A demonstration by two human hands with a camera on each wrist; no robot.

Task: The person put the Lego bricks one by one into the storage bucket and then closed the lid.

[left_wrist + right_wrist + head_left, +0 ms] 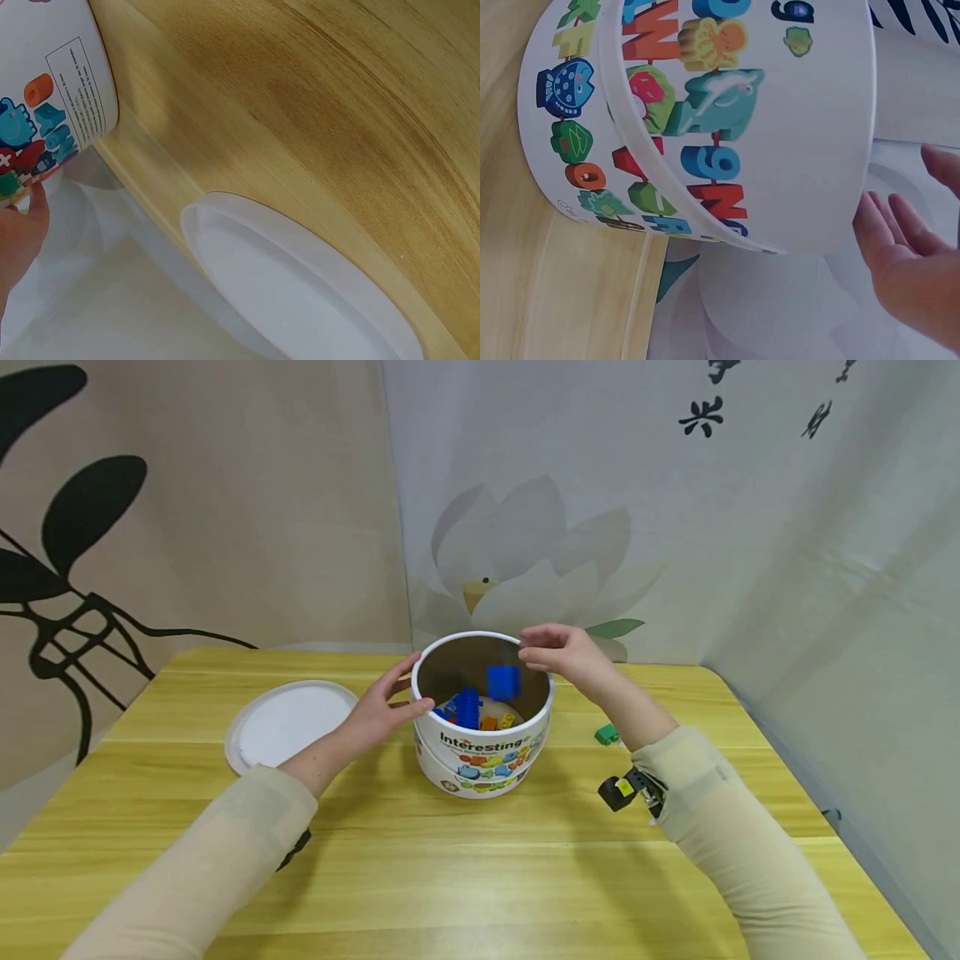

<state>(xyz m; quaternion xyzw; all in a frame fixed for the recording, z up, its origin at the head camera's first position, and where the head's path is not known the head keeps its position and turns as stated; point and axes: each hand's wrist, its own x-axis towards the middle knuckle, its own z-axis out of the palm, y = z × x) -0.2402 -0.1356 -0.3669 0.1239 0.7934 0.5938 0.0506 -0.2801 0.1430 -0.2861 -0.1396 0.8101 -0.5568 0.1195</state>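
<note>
A white round bucket (pixel 480 760) with printed toy pictures stands upright on the table. My left hand (pixel 382 706) rests against its left side, fingers and thumb spread along the rim. In the left wrist view the thumb (pixel 37 202) touches the printed wall. Over the right part of the rim is my right hand (pixel 562 652), its fingers loosely bent and nothing between them. Below those fingertips, within the bucket opening, appears a blue block (pixel 503 682). Blue toy bricks (pixel 467 708), an orange brick (pixel 489 723) and a yellow brick (pixel 507 720) lie at the bottom.
A white round lid (pixel 288 722) lies on the wooden table (pixel 465 877), left of the bucket. Right of the bucket, near my right forearm, is a small green brick (pixel 607 734). A printed cloth backdrop (pixel 300 510) hangs behind the table.
</note>
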